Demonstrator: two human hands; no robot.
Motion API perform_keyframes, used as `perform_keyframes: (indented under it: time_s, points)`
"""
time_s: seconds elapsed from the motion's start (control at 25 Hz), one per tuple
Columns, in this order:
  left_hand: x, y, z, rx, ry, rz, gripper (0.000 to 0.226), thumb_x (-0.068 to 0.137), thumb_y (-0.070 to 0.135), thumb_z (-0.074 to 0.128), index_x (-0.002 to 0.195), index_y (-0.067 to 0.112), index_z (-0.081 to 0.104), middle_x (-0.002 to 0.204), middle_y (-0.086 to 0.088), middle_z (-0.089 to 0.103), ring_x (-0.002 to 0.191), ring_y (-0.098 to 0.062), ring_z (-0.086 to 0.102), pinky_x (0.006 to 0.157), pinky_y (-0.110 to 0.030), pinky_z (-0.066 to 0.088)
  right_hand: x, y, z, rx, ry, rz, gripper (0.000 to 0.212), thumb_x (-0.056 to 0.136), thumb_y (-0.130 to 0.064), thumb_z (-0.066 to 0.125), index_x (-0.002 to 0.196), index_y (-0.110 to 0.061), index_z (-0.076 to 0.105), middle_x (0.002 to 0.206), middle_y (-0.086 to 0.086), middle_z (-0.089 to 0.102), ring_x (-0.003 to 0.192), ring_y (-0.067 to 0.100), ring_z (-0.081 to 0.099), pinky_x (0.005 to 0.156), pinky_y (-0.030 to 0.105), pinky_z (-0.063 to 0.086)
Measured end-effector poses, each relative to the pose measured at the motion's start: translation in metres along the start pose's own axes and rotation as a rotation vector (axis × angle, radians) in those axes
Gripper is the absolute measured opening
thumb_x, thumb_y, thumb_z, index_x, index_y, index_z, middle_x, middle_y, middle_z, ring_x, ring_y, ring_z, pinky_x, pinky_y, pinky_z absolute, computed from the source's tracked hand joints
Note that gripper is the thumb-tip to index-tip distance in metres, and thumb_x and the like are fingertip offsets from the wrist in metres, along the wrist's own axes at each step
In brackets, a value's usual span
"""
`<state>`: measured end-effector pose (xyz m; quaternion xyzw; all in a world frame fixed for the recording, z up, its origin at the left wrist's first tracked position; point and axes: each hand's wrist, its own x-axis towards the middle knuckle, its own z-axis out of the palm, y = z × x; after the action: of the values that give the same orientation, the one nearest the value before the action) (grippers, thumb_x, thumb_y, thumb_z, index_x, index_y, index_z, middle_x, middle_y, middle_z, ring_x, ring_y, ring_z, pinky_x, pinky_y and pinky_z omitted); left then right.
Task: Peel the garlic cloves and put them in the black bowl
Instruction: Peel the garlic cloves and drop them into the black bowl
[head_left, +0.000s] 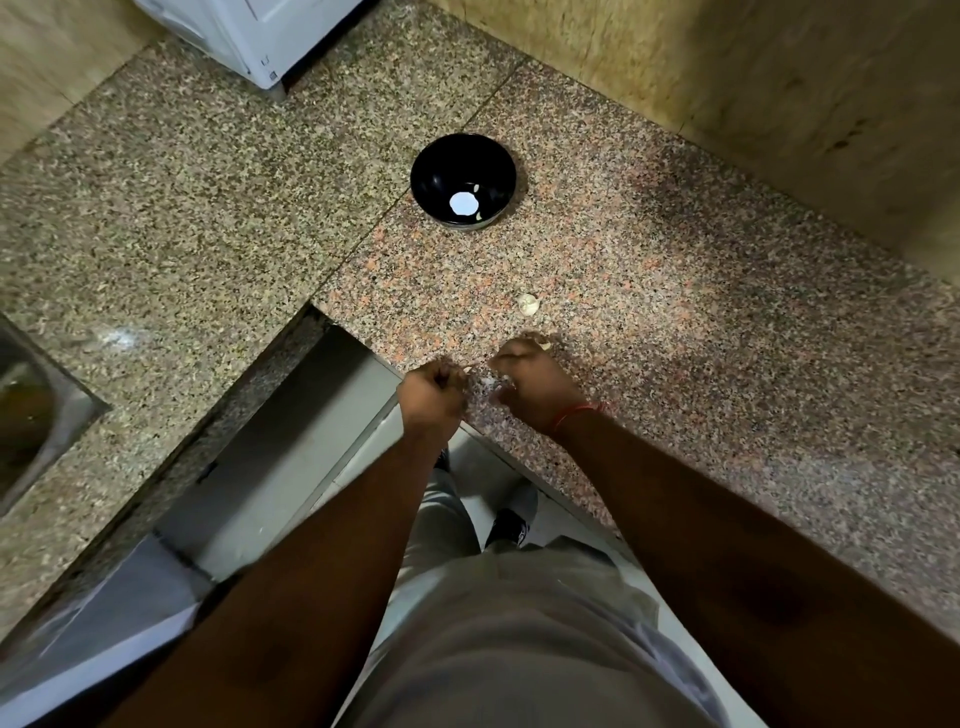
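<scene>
A: Nearest to us we see both forearms reaching forward and converging over the front edge of the granite bench (727, 322), with grey trousers and a dark shoe (511, 525) on the pale floor below.

B: And the left hand (434, 392)?

A: We see it from the back, knuckles up, fingers curled tight. Something small and pale shows at its fingertips, which we take for a garlic clove (467, 370), pinched there, though blur hides detail.

B: The right hand (530, 382)?

A: It sits just beside the left, wrist bent, a red thread (576, 414) around the wrist. Its fingers are curled too, and a pale bit shows at the far side of its knuckles, so we read it as gripping a piece of garlic (543, 341). Whether that is clove or skin we cannot tell. Whitish flakes (491, 385) lie on the bench between the two hands.

B: Further out?

A: A loose clove (528, 304) lies on the bench just beyond the right hand, apart from it. Well beyond that stands the black bowl (441, 171), upright, with a couple of pale cloves (475, 188) inside and a bright reflection at its bottom.

B: And around?

A: A steel sink (36, 405) at the left edge, a white appliance (249, 36) at the far end.
</scene>
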<state>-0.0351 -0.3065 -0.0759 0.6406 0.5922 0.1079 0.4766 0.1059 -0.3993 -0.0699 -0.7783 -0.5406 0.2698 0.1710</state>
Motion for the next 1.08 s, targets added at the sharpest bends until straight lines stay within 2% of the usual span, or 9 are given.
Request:
perform_keyframes:
  time_s: [0.04, 0.12, 0.24, 0.4, 0.52, 0.64, 0.84, 0.92, 1.08]
  points:
    - [0.002, -0.001, 0.001, -0.028, 0.001, -0.01, 0.022, 0.094, 0.01, 0.068, 0.073, 0.017, 0.069, 0.065, 0.005, 0.064, 0.055, 0.0, 0.05, 0.052, -0.012, 0.042, 0.0, -0.002, 0.002, -0.016, -0.01, -0.005, 0.046, 0.087, -0.02, 0.078, 0.13, -0.01, 0.066, 0.126, 0.006, 0.059, 0.118, 0.023, 0.053, 0.104, 0.037, 0.047]
    - [0.005, -0.005, 0.004, -0.078, 0.004, -0.038, 0.023, 0.093, 0.011, 0.071, 0.072, 0.021, 0.07, 0.072, 0.001, 0.07, 0.062, -0.007, 0.059, 0.064, -0.023, 0.055, -0.001, -0.005, 0.005, -0.045, -0.018, -0.02, 0.044, 0.085, -0.016, 0.079, 0.127, -0.012, 0.068, 0.123, 0.004, 0.061, 0.114, 0.022, 0.056, 0.102, 0.037, 0.049]
    - [0.009, -0.015, 0.009, -0.091, 0.007, -0.056, 0.03, 0.091, 0.012, 0.072, 0.064, 0.025, 0.069, 0.07, 0.005, 0.07, 0.067, -0.012, 0.063, 0.075, -0.037, 0.059, 0.001, -0.005, 0.006, -0.076, -0.017, -0.053, 0.046, 0.085, -0.003, 0.075, 0.129, -0.015, 0.068, 0.122, 0.005, 0.063, 0.111, 0.023, 0.058, 0.1, 0.039, 0.051]
    - [0.007, -0.007, 0.008, -0.109, 0.012, -0.071, 0.023, 0.093, 0.012, 0.071, 0.074, 0.024, 0.072, 0.073, 0.004, 0.07, 0.066, -0.01, 0.062, 0.067, -0.023, 0.055, 0.007, -0.001, 0.005, -0.158, -0.038, -0.133, 0.054, 0.086, 0.009, 0.064, 0.13, -0.023, 0.068, 0.114, 0.003, 0.06, 0.101, 0.022, 0.059, 0.088, 0.036, 0.056]
    - [0.005, -0.004, 0.007, -0.121, 0.014, -0.078, 0.009, 0.096, 0.01, 0.068, 0.093, 0.013, 0.076, 0.077, 0.002, 0.07, 0.063, -0.003, 0.059, 0.055, -0.009, 0.047, 0.007, -0.004, 0.002, -0.272, -0.053, -0.251, 0.038, 0.089, 0.007, 0.059, 0.115, -0.015, 0.074, 0.104, 0.005, 0.061, 0.098, 0.024, 0.058, 0.084, 0.035, 0.054]
    - [0.002, -0.002, 0.006, -0.086, 0.025, -0.051, 0.011, 0.096, 0.011, 0.067, 0.091, 0.015, 0.075, 0.077, 0.002, 0.069, 0.064, -0.004, 0.059, 0.056, -0.01, 0.046, 0.004, -0.003, 0.004, -0.3, -0.045, -0.253, 0.035, 0.085, 0.01, 0.06, 0.107, -0.012, 0.076, 0.104, 0.007, 0.066, 0.101, 0.026, 0.06, 0.089, 0.036, 0.055]
    - [-0.007, 0.003, 0.006, -0.119, 0.033, -0.035, 0.011, 0.097, 0.007, 0.066, 0.089, 0.013, 0.072, 0.077, 0.001, 0.067, 0.064, -0.005, 0.058, 0.057, -0.007, 0.045, -0.007, -0.003, 0.014, -0.308, 0.022, -0.234, 0.031, 0.077, 0.012, 0.059, 0.099, -0.004, 0.074, 0.093, 0.015, 0.068, 0.088, 0.034, 0.064, 0.079, 0.043, 0.058]
    - [-0.011, 0.005, 0.005, -0.151, 0.025, -0.066, 0.009, 0.097, 0.006, 0.065, 0.093, 0.011, 0.072, 0.078, 0.002, 0.066, 0.064, -0.001, 0.057, 0.053, -0.003, 0.042, -0.014, -0.002, 0.02, -0.162, 0.074, -0.081, 0.026, 0.081, 0.008, 0.058, 0.092, -0.008, 0.074, 0.088, 0.008, 0.068, 0.081, 0.025, 0.063, 0.078, 0.038, 0.059]
    - [-0.016, 0.002, 0.003, -0.173, 0.011, -0.06, 0.01, 0.099, 0.004, 0.063, 0.092, 0.008, 0.07, 0.076, 0.002, 0.065, 0.061, -0.004, 0.056, 0.048, -0.007, 0.042, -0.028, 0.002, 0.014, 0.746, 0.25, 0.474, 0.015, 0.09, -0.002, 0.07, 0.085, -0.015, 0.075, 0.09, -0.003, 0.074, 0.08, 0.007, 0.068, 0.075, 0.022, 0.058]
